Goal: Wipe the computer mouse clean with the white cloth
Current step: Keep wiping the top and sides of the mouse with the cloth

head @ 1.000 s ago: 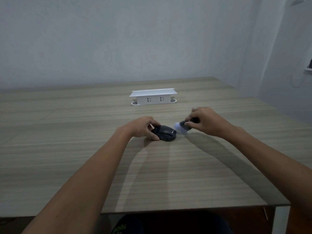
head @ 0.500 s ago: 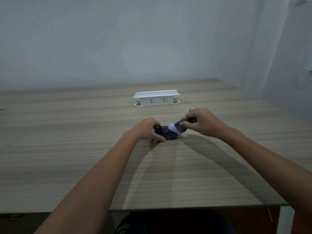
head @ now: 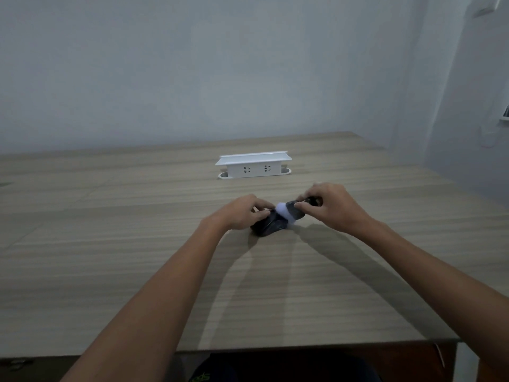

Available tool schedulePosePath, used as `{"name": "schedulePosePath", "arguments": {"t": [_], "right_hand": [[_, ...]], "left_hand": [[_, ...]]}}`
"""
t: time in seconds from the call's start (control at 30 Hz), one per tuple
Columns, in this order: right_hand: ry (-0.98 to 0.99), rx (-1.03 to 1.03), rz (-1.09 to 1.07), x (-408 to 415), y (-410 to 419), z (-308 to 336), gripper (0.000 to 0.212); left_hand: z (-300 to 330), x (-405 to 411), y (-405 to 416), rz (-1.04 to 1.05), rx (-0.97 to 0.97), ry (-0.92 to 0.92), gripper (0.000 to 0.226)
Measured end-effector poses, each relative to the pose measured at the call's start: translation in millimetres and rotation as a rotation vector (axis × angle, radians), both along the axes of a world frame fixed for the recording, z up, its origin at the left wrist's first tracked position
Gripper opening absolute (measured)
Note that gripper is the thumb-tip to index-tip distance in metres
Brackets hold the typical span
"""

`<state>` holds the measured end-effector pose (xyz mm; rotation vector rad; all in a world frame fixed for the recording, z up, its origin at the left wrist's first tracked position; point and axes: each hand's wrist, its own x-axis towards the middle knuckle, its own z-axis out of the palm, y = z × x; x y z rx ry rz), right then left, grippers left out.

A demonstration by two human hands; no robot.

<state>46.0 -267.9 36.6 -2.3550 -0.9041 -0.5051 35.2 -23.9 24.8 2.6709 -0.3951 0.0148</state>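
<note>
A: Presently, wiping is judged under way. On the table (head: 137, 271), the computer mouse (head: 268, 226) is steadied under the left hand (head: 242, 216), fingers clasped on it.

B: Noted. The white cloth (head: 285, 216), pinched by the right hand (head: 330, 209), is pressed just ahead of the left fingertips. Next, strokes across uncovered surfaces are called for.

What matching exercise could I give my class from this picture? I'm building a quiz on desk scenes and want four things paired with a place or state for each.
Column one:
1. computer mouse
2. white cloth
3. socket box
4. left hand

Column two:
A. stands alone farther back on the table
B. pinched in the right hand, pressed to the mouse
C. dark, lying on the table between both hands
D. steadies the mouse from its left side

Pairs: 1-C, 2-B, 3-A, 4-D
</note>
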Motion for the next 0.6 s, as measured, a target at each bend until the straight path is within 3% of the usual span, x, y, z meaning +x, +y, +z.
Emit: {"name": "schedulePosePath", "arguments": {"t": [0.1,0.2,0.37,0.5,0.6], "right_hand": [[0.052,-0.047,0.053,-3,1,-6,0.012],[-0.018,-0.035,-0.078,5,-6,-8,0.013],[0.03,-0.133,0.11,-6,6,-11,0.013],[-0.058,-0.187,-0.031,7,5,-1,0.016],[-0.048,-0.199,0.08,-2,12,7,0.015]], "left_hand": [[-5,6,1,-0.01,0.024,-0.006,0.035],[-7,11,3,-0.002,0.033,0.001,0.035],[-5,15,3,-0.008,0.053,0.003,0.034],[-5,17,3,0.01,0.06,0.022,0.034],[-6,18,3,0.01,0.053,0.012,0.034]]}}
